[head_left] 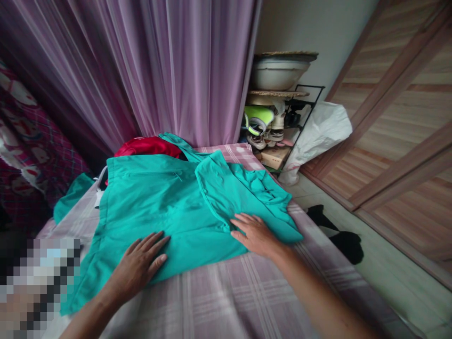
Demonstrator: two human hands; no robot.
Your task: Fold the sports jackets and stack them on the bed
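Observation:
A teal jacket (151, 202) lies spread on the table, with a zipped pocket near its far edge. Its right part is folded over, the collar-like flap (226, 193) resting on top of the body. My left hand (141, 259) lies flat on the near left part of the fabric, fingers stretched out. On the folded flap at the right rests my right hand (252, 230), its fingers spread and touching the cloth. Neither hand grips anything.
A pink plaid cloth (219, 296) covers the table. Behind the jacket lies a red garment (148, 147) against the purple curtain (190, 70). To the right stand a shoe rack (307, 117) with a basin (280, 73), a white plastic bag (325, 132) and wooden doors (395, 122). Black cloth (339, 235) lies on the floor.

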